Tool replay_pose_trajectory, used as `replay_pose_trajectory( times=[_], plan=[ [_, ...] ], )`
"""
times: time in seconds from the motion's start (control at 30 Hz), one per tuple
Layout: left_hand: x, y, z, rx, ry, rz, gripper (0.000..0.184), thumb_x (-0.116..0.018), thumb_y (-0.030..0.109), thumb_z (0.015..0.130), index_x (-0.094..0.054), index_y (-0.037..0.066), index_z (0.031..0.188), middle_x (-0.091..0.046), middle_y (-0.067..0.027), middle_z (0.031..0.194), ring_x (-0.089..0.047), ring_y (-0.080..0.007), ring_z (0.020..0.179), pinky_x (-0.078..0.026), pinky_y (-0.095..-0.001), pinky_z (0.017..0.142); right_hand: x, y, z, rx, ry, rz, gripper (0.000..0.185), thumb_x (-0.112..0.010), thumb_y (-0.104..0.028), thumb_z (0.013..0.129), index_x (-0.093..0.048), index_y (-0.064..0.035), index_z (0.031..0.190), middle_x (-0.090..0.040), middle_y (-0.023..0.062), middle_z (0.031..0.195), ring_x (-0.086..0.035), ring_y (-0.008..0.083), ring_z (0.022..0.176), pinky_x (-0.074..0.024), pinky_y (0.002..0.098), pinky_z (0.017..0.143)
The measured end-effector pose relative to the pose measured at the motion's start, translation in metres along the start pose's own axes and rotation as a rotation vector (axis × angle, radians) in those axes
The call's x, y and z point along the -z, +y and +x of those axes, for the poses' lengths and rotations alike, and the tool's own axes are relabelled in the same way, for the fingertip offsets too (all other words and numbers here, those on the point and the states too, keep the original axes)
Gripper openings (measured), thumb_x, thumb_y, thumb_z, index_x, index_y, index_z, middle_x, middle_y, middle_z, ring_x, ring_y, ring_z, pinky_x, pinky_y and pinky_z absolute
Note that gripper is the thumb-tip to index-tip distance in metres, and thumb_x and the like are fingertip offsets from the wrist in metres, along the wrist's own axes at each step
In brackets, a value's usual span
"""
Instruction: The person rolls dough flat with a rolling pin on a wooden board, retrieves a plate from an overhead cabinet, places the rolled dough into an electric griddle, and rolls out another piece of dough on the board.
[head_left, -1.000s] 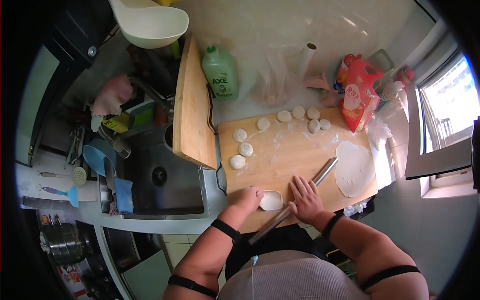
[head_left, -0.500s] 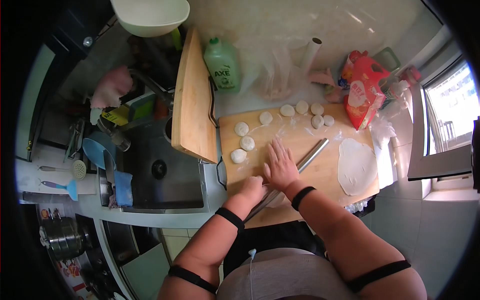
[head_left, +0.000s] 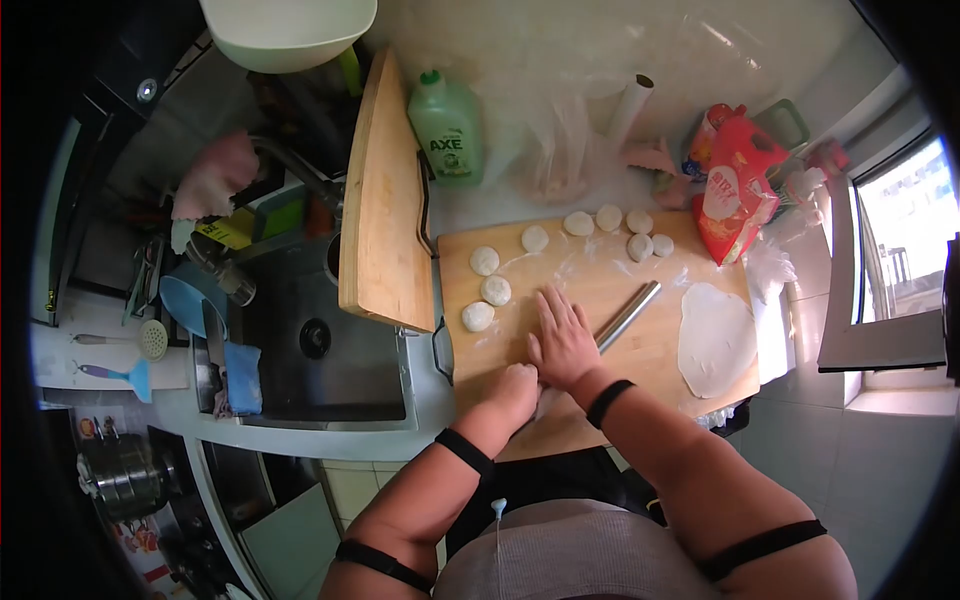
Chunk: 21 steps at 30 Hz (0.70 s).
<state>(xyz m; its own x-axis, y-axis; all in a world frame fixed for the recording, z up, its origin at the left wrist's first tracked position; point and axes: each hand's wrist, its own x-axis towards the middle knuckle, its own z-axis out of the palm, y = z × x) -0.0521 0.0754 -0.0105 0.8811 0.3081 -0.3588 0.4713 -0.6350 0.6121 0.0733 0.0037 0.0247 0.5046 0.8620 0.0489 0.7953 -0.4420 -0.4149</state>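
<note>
1. Through the head view I had the right hand (head_left: 563, 345) near the middle of the frame, flat and wide, fingers stretched toward the top, its palm over the pin (head_left: 628, 317).
2. The left hand (head_left: 515, 392) was just below and to the left, narrow and curled almost to a fist; I could not tell whether it gripped the dough or the pin.
3. The pin slanted across the board (head_left: 640, 385), its upper end bare at centre right, its middle hidden by the hands.
4. A pale bit of dough (head_left: 549, 402) showed between the wrists, low in the centre, mostly covered.
5. At the right of the board I saw a rolled sheet (head_left: 717, 340) lying flat, well apart from both hands.
6. Nine balls (head_left: 495, 290) made a loose arc along the board's left and top edges.
7. Toward the upper right a red bag (head_left: 735, 190) stood at the board's corner; at top centre was a green bottle (head_left: 445, 130), beside an upright board (head_left: 380, 190).
8. The sink (head_left: 315, 375) filled the left of centre.
</note>
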Motion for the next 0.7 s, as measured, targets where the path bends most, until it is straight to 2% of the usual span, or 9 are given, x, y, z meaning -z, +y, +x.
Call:
replay_pose_trajectory(
  times=[0.07,0.17,0.27,0.3,0.37,0.43,0.57,0.6,0.7],
  plan=[
    [0.015,0.005,0.003,0.070,-0.027,0.009,0.029,-0.062,0.028,0.086,-0.069,0.001,0.094,-0.066,-0.0245,0.091,-0.063,-0.0413,0.089,-0.050,-0.0469,0.079,-0.012,-0.003,0.013,0.023,0.035,-0.055,0.064,-0.050,-0.032,0.086,-0.037,0.0022,0.139,-0.034,0.0203,0.147,-0.031,0.0318,0.137,-0.0269,0.0483,0.110],
    [0.025,0.008,0.000,0.061,-0.022,0.002,0.027,-0.062,0.026,0.086,-0.069,0.001,0.093,-0.066,-0.0240,0.092,-0.062,-0.0409,0.091,-0.050,-0.0467,0.079,-0.010,-0.001,0.003,0.058,0.076,-0.103,0.063,-0.050,-0.033,0.087,-0.038,0.0020,0.138,-0.035,0.0201,0.146,-0.031,0.0312,0.138,-0.0270,0.0484,0.109],
    [0.012,-0.011,-0.012,0.009,0.076,-0.042,0.026,-0.062,0.025,0.087,-0.068,0.001,0.095,-0.067,-0.0232,0.093,-0.064,-0.0377,0.090,-0.050,-0.0451,0.078,0.009,0.017,-0.046,0.116,0.039,-0.041,0.064,-0.054,-0.033,0.085,-0.040,0.0012,0.137,-0.036,0.0212,0.145,-0.032,0.0336,0.137,-0.0254,0.0477,0.110],
    [0.011,-0.011,-0.015,0.006,0.115,-0.089,0.026,-0.061,0.025,0.087,-0.068,0.001,0.096,-0.067,-0.0228,0.094,-0.064,-0.0364,0.090,-0.051,-0.0444,0.077,0.018,0.024,-0.069,0.114,-0.070,-0.145,0.065,-0.056,-0.033,0.084,-0.040,0.0005,0.138,-0.034,0.0206,0.147,-0.031,0.0329,0.138,-0.0236,0.0475,0.112],
    [0.015,-0.005,-0.025,0.072,0.127,-0.161,0.025,-0.060,0.024,0.087,-0.067,0.002,0.096,-0.067,-0.0218,0.090,-0.065,-0.0354,0.085,-0.051,-0.0441,0.075,0.037,0.035,-0.105,0.090,-0.204,-0.125,0.067,-0.056,-0.031,0.081,-0.041,-0.0013,0.138,-0.033,0.0208,0.147,-0.029,0.0347,0.139,-0.0215,0.0509,0.112],
    [0.018,-0.004,-0.033,0.119,-0.050,-0.295,0.022,-0.060,0.022,0.085,-0.067,0.001,0.088,-0.066,-0.0221,0.088,-0.064,-0.0376,0.089,-0.050,-0.0459,0.078,0.042,0.037,-0.124,0.078,-0.186,-0.169,0.066,-0.057,-0.032,0.082,-0.041,-0.0031,0.139,-0.032,0.0201,0.148,-0.029,0.0346,0.139,-0.0237,0.0503,0.111],
    [0.025,0.005,-0.027,0.065,-0.229,-0.141,0.027,-0.061,0.029,0.085,-0.067,0.004,0.090,-0.067,-0.0209,0.085,-0.065,-0.0367,0.084,-0.050,-0.0451,0.075,0.017,0.024,-0.078,0.095,-0.023,-0.175,0.064,-0.056,-0.029,0.078,-0.044,-0.0047,0.136,-0.036,0.0223,0.145,-0.034,0.0369,0.135,-0.0274,0.0506,0.109],
    [0.024,0.011,-0.021,0.048,-0.161,-0.059,0.028,-0.061,0.031,0.085,-0.068,0.004,0.091,-0.067,-0.0213,0.087,-0.065,-0.0372,0.085,-0.051,-0.0454,0.076,0.010,0.019,-0.058,0.107,0.055,-0.116,0.065,-0.056,-0.028,0.078,-0.044,-0.0036,0.136,-0.038,0.0230,0.143,-0.036,0.0372,0.133,-0.0283,0.0492,0.109],
    [0.023,0.017,-0.006,0.016,-0.039,0.077,0.032,-0.062,0.032,0.086,-0.068,0.002,0.091,-0.067,-0.0226,0.090,-0.064,-0.0390,0.087,-0.050,-0.0463,0.078,0.002,-0.001,-0.005,-0.018,-0.026,-0.041,0.066,-0.051,-0.032,0.086,-0.036,0.0022,0.139,-0.033,0.0208,0.147,-0.029,0.0334,0.138,-0.0254,0.0480,0.111]
  ],
)
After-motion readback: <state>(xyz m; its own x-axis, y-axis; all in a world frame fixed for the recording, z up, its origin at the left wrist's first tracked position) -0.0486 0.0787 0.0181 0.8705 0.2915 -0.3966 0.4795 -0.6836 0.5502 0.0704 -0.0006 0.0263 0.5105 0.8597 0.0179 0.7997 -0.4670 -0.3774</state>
